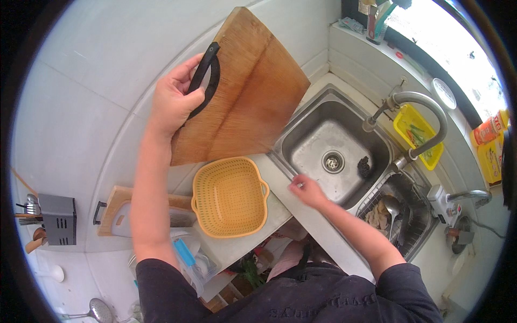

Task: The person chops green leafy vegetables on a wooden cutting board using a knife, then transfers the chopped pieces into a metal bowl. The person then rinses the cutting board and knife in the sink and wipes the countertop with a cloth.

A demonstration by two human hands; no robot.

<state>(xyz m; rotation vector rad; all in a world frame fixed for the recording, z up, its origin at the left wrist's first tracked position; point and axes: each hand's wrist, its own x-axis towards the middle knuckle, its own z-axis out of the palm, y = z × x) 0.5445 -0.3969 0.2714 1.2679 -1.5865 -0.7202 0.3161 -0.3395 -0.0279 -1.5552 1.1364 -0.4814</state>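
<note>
My left hand [175, 97] grips the black handle [199, 76] on the side of a large wooden cutting board [246, 93]. The board is raised and tilted near the tiled wall, with a dark seam along its face. Below it, a yellow plastic colander basket [230, 198] sits on the counter, its inside in view. My right hand [309, 191] is at the near rim of the stainless steel sink [315, 141], fingers curled. Whether it holds anything small is unclear. Inside the basin lie a drain strainer [333, 162] and a dark scrubber [364, 166].
A gooseneck faucet [438, 117] arches over the sink. Beside it, a smaller basin holds a wire rack with a ladle [391, 206]. A yellow tray [420, 137] stands behind the faucet. Further cutting boards [115, 212] lean at the left wall, near a clear plastic container [194, 264].
</note>
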